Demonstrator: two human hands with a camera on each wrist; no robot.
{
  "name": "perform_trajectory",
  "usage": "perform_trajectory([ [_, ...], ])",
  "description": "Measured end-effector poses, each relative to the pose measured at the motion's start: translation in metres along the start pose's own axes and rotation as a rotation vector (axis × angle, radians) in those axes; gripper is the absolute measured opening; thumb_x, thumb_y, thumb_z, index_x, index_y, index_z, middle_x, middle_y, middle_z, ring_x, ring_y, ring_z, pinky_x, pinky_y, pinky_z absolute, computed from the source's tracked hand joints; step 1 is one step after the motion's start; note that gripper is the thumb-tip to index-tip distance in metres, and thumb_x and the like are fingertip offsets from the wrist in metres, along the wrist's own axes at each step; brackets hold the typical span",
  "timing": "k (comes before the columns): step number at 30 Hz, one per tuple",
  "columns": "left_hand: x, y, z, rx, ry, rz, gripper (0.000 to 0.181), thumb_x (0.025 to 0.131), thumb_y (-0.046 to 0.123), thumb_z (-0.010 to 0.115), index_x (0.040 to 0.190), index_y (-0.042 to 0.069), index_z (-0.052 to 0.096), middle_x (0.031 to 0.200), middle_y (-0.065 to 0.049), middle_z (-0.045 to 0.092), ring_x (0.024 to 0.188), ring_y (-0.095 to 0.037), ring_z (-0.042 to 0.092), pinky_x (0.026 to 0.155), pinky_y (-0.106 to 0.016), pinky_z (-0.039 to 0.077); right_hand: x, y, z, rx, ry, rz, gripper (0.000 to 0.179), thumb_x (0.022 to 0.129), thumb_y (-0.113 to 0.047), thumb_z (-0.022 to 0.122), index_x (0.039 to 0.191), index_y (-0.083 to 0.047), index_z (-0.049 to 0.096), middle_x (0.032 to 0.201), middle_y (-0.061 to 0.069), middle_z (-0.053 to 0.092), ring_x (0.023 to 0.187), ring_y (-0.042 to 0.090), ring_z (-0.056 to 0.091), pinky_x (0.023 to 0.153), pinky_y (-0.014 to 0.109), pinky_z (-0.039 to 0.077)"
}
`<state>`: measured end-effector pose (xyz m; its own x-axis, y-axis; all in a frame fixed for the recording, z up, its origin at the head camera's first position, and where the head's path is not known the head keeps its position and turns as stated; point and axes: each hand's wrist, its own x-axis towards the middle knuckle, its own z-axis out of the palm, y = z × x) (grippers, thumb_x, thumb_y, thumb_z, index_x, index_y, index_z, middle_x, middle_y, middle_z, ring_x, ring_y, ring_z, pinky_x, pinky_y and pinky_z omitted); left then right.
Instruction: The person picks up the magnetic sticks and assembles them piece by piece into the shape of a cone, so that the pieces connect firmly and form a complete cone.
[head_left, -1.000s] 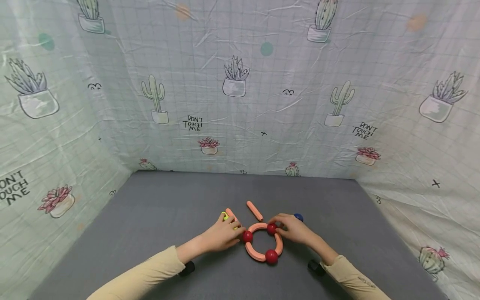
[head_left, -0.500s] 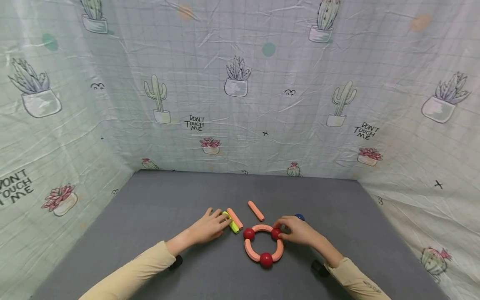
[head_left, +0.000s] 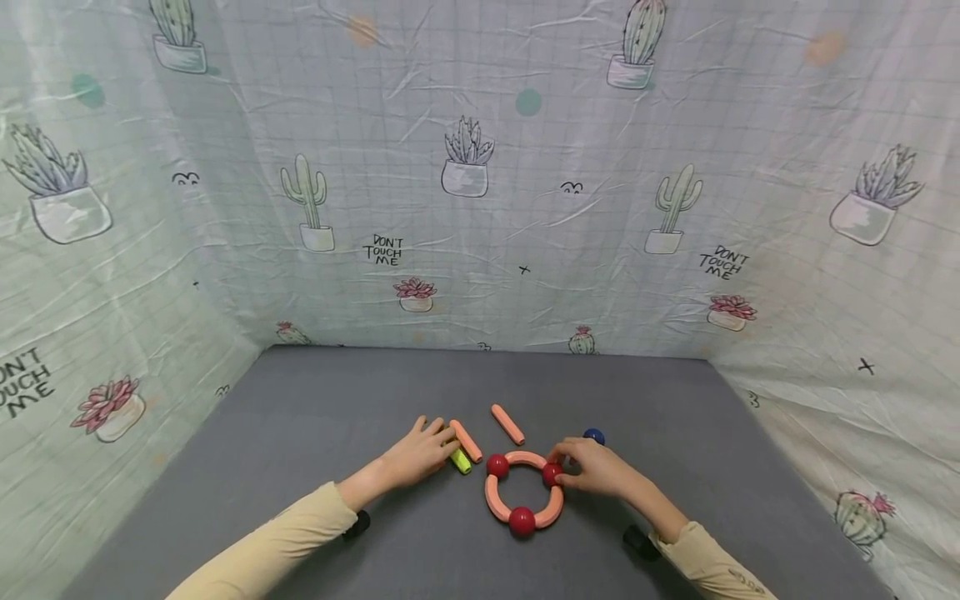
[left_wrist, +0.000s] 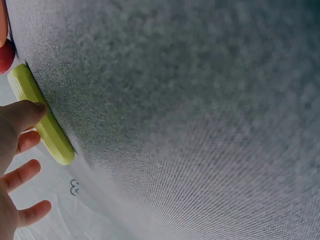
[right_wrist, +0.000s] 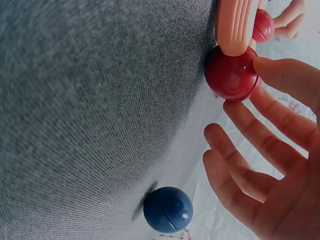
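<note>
A ring (head_left: 496, 502) of curved orange bars joined by red balls lies on the grey table. My right hand (head_left: 596, 468) holds the ring's right red ball (head_left: 552, 474) between thumb and fingers; the right wrist view shows that ball (right_wrist: 231, 75) against the end of an orange bar (right_wrist: 235, 25). To the left, my left hand (head_left: 416, 452) pinches a yellow-green stick (head_left: 461, 461). The left wrist view has the thumb across this ribbed stick (left_wrist: 55, 137), an index fingertip behind it, and the other fingers spread. The hand covers the stick's far end in the head view.
A straight orange stick (head_left: 467, 442) lies right beside the yellow-green one, and another orange stick (head_left: 508, 424) is farther back. Behind my right hand sits a blue ball (head_left: 594, 436). Cactus-printed cloth (head_left: 480, 250) surrounds the back and sides of the table (head_left: 360, 383).
My left hand has moved left from the ring's left red ball to the yellow-green stick. The ring has turned slightly clockwise, with my right hand still on its right red ball.
</note>
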<state>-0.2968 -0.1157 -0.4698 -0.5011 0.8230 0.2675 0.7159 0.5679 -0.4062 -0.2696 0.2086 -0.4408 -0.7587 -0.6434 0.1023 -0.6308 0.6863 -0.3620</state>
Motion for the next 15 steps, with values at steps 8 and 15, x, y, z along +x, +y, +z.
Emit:
perform_trajectory([
  [8,0.0024,0.0001,0.0044,0.011,-0.011,0.007,0.023,0.082,0.023,0.063,0.104,0.027,0.061,0.104,0.001,0.055,0.089,-0.018,0.045,0.074,-0.039,0.037,-0.0016,0.002,0.001,0.05,-0.003,0.002,0.019,0.079,-0.021,0.066,0.095,-0.012,0.063,0.089,-0.001,0.062,0.079,0.016,0.058,0.066,0.028,0.049],
  [15,0.0037,-0.0018,0.0033,-0.026,-0.034,0.01,0.021,0.082,0.022,0.062,0.102,0.028,0.062,0.102,0.002,0.057,0.09,-0.018,0.046,0.077,-0.044,0.039,-0.0027,0.0039,0.0009,0.075,-0.007,0.004,0.02,0.079,-0.023,0.067,0.093,-0.011,0.063,0.088,-0.001,0.062,0.078,0.016,0.058,0.067,0.03,0.049],
])
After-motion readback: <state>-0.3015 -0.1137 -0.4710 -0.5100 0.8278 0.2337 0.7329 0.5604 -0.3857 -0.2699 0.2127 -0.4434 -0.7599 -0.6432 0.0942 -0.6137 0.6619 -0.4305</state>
